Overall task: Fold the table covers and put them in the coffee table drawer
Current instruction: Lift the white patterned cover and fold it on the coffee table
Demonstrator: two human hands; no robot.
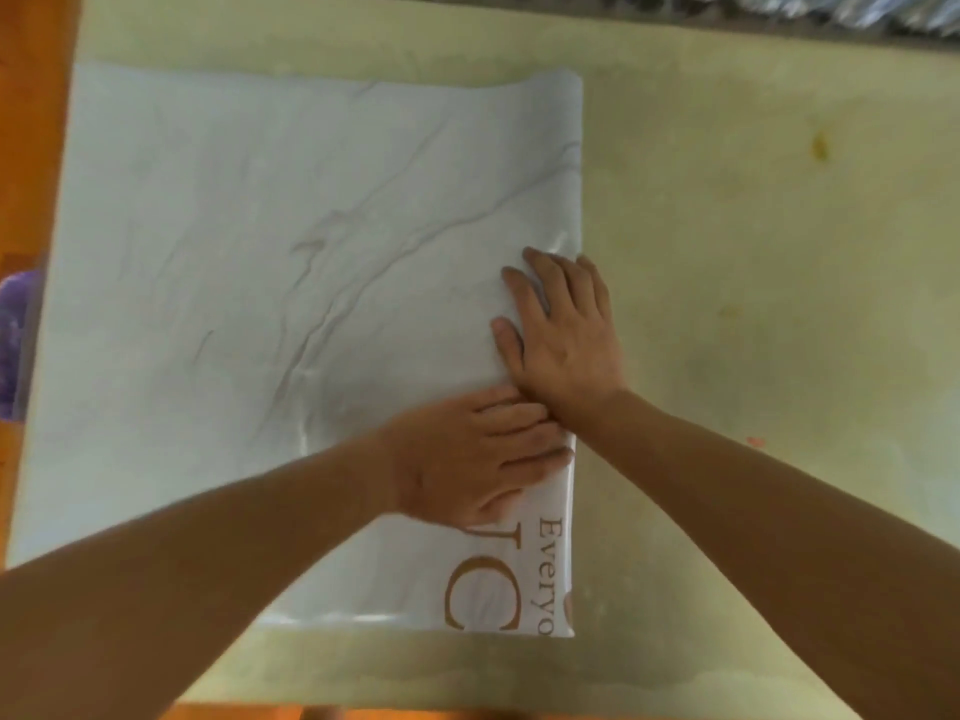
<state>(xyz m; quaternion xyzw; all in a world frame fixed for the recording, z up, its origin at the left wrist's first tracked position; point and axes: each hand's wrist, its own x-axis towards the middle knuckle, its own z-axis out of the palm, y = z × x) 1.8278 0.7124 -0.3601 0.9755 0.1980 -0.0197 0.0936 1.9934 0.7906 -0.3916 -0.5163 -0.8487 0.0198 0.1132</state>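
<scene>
Head view, one entry. We recorded a white table cover (249, 283), thin and glossy like plastic sheeting, lying flat and creased on a pale yellow-green table top (753, 241); it covered the left and middle of the surface, its left edge close to the table's left edge, and its right edge ran straight from top to bottom near the middle of the picture. We noted gold-brown print near the cover's lower right corner: a large letter "C" (480, 595) and, beside it along the right edge, the partial word "Everyo" (550, 574), both turned sideways to the viewer. We logged the left hand (467, 459) lying palm down on the cover just above the print, fingers straight and together, pointing right, their tips at the cover's right edge, gripping nothing. We logged the right hand (566, 335) just beyond it, palm down, fingers spread and straight, pressing on the cover at the same right edge, its heel touching the left hand's fingers; it too grasped nothing. Both bare forearms entered from the bottom of the frame. We listed an orange floor (31, 122) along the left side, a purple object (15, 345) at the left margin, too blurred for us to identify, and a grey ribbed surface (831, 10) at the top right.
</scene>
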